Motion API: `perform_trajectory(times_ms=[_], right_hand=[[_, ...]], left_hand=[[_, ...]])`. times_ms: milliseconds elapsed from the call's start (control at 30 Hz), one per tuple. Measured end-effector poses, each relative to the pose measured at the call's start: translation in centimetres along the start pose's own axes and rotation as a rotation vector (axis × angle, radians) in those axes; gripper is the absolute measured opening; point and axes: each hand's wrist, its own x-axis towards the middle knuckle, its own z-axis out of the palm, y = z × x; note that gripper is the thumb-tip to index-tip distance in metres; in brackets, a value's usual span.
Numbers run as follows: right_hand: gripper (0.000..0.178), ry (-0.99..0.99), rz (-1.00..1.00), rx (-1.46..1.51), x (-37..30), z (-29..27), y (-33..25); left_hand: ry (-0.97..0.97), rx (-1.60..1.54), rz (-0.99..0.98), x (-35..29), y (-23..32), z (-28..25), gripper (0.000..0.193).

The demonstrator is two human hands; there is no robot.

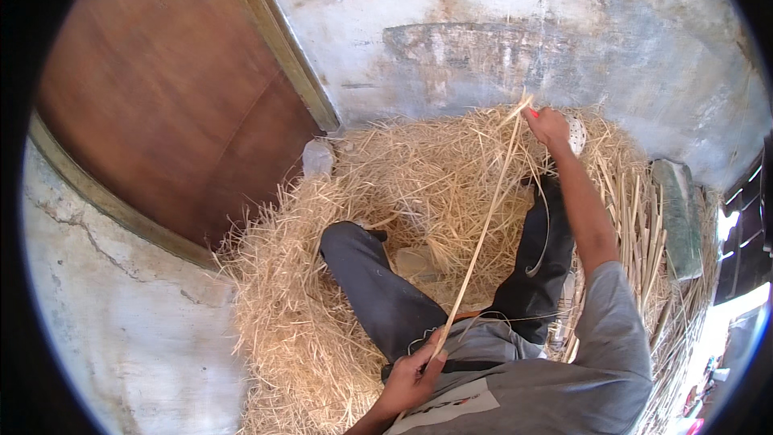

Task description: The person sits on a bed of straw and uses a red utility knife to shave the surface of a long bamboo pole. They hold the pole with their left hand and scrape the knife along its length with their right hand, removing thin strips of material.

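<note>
My left hand [415,379] is in my lap, its fingers closed round the near end of a long, pale split-cane strip [483,238]. The strip runs taut and slanting up to my outstretched right hand [551,126]. That hand is closed on a small tool with a red handle [534,113]; its blade or tip cannot be made out. At the tool, the strip's far end is split, with short pale pieces standing out. A thin loose strand [548,225] curls down over my right leg, and another thin strand lies across my lap.
Straw-like shavings [411,161] heap around my dark-trousered legs. Long cane sticks [632,234] lie at my right, beside a greenish stone slab [676,217]. A stained wall [483,24] rises ahead, and a brown door panel [177,89] stands at the left near a grey stone [318,158].
</note>
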Motion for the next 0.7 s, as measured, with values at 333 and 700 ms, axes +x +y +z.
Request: perform_trajectory(times_ms=[333, 700], right_hand=[[0.063, -0.197, -0.646, 0.325, -23.4, -1.7, -6.5], [0.061, -0.098, -0.807, 0.325, -24.0, -1.7, -9.1]], left_hand=[[-0.017, -0.499, 0.033, 6.4, 0.6, -2.2, 0.045], [0.025, -0.498, 0.035, 6.1, 1.9, -1.9, 0.049]])
